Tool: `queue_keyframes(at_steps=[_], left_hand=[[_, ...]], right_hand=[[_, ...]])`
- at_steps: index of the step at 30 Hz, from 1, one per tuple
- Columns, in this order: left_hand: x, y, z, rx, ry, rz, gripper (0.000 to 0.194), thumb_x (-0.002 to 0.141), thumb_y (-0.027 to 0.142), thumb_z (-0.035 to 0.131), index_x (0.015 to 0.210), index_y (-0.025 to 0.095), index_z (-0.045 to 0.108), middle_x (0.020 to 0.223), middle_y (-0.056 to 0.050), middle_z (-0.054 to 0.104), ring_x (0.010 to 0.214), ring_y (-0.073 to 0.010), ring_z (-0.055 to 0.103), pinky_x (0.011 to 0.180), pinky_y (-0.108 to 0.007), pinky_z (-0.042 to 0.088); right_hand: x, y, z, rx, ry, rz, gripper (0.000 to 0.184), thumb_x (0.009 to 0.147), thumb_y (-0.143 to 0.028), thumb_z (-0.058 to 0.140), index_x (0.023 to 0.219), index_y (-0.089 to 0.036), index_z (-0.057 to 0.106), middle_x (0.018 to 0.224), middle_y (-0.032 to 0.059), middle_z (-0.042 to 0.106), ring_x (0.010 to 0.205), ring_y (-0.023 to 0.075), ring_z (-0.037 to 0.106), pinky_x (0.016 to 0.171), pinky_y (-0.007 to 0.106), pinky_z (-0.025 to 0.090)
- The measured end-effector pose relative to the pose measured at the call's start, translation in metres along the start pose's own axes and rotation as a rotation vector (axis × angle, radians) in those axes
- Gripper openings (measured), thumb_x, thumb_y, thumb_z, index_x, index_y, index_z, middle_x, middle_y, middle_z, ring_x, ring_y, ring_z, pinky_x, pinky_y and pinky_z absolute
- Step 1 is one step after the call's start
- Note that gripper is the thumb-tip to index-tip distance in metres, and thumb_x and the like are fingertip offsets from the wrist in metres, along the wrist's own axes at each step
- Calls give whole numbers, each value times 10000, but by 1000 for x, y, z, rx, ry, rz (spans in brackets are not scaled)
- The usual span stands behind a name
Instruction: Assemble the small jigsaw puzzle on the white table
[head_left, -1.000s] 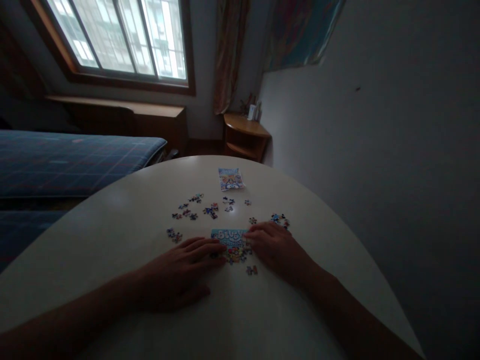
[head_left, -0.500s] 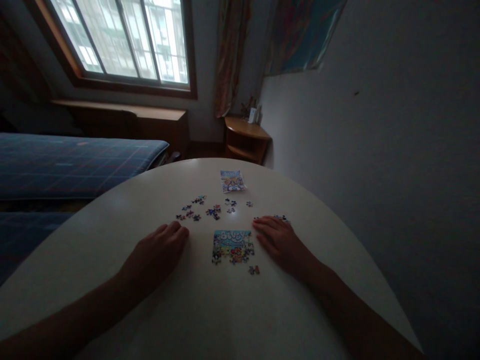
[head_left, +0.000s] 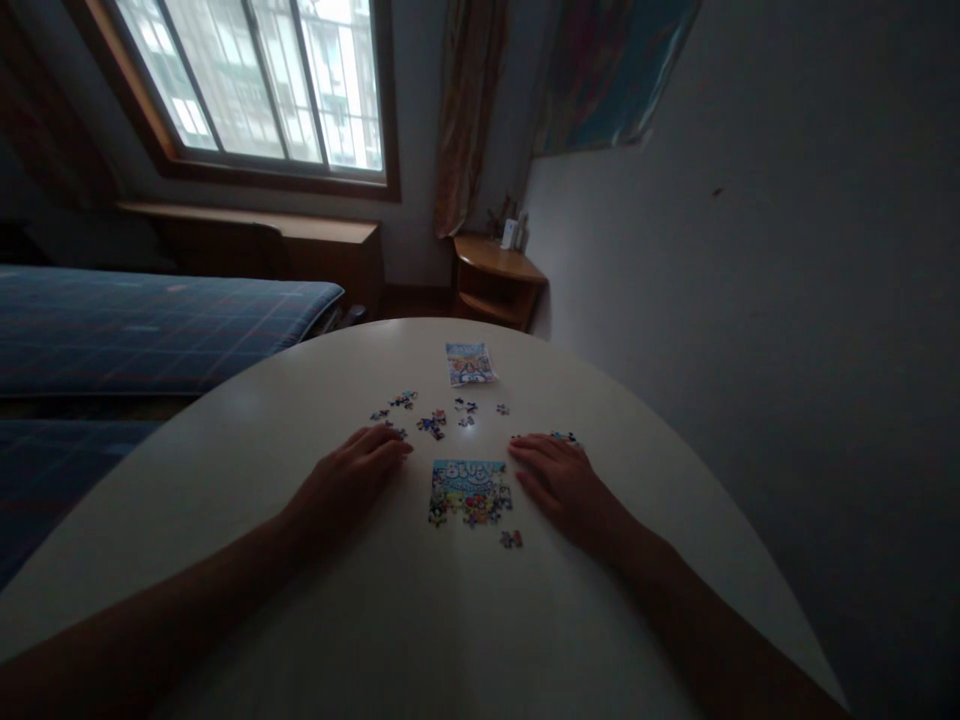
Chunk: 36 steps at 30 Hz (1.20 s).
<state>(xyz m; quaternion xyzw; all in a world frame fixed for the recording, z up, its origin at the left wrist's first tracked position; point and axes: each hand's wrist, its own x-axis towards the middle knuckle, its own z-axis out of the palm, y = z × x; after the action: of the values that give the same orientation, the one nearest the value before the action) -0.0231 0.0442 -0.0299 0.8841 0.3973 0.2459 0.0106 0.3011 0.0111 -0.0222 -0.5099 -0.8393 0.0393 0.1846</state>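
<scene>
A partly joined jigsaw puzzle (head_left: pixel 469 488) lies between my hands, blue with lettering along its top and a ragged lower edge. One loose puzzle piece (head_left: pixel 511 539) sits just below its right corner. My left hand (head_left: pixel 358 470) is left of the puzzle, fingers loosely stretched and apart, partly covering a few loose pieces; nothing shows in its grasp. To the puzzle's right, my right hand (head_left: pixel 553 478) rests flat on the table, fingers extended, close to some pieces (head_left: pixel 566 437) half hidden behind it. Several loose puzzle pieces (head_left: pixel 433 423) lie scattered beyond the puzzle.
A small printed packet (head_left: pixel 470 364) lies toward the far side of the round white table (head_left: pixel 450 620). Past the table's edge are a plaid mattress (head_left: pixel 150 330) on the left and a wooden corner shelf (head_left: pixel 499 260). A wall (head_left: pixel 750 330) stands on the right.
My left hand has moved right and slightly forward, over the nearest loose pieces on the left. My right hand stays in place. The view has shifted slightly.
</scene>
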Motion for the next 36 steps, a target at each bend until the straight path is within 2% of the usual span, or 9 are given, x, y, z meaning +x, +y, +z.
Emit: queue_keyframes(at_steps=[4,7,10,15,19,30,36], left_hand=[[3,2,-1,54,29,-90,258,972,301,464,1136,195,633,1218,-99,637,1138,-268,575,971,-484,517],[3,1,0,81,23,-184,314,944,351,511,1189,178,606,1325,-122,582,1218,-300,523,1041,-522,458],[2,-3,3,57,5,-274,406,930,416,518,1247,166,566,1394,-131,531,1271,-316,480,1065,-526,435],[4,-10,6,13,-35,-365,527,905,475,542,1292,118,534,1401,-145,522,1274,-315,473,1098,-504,404],[7,-10,4,-3,-35,-383,553,907,485,548,1315,113,523,1368,-150,555,1267,-308,483,1093,-490,405],[9,-15,6,-83,-19,-402,467,927,448,523,1287,151,547,1276,-129,623,1221,-296,534,1052,-492,438],[9,-18,9,-90,-23,-405,520,930,409,490,1366,124,496,1379,-138,563,1291,-292,484,1100,-483,390]], right_hand=[[0,-1,-1,-1,-6,3,349,995,-286,436,1291,-217,609,1343,99,620,1274,247,523,1081,505,360],[1,-1,-1,0,-19,9,350,993,-284,443,1292,-197,603,1349,101,615,1278,251,517,1083,507,357],[1,-2,-2,0,-22,17,347,993,-282,445,1290,-195,602,1355,100,612,1284,251,512,1086,508,352],[1,-2,-1,-14,-27,19,345,996,-269,437,1289,-182,599,1353,103,614,1284,249,515,1083,505,353],[0,-1,-1,-13,-27,19,338,995,-267,443,1282,-182,602,1353,106,613,1272,248,529,1072,500,369],[0,5,2,25,10,-4,345,987,-272,457,1290,-201,607,1339,109,622,1256,243,550,1066,500,402],[0,1,1,25,10,0,351,988,-273,447,1296,-220,606,1336,106,623,1251,245,554,1058,501,410]])
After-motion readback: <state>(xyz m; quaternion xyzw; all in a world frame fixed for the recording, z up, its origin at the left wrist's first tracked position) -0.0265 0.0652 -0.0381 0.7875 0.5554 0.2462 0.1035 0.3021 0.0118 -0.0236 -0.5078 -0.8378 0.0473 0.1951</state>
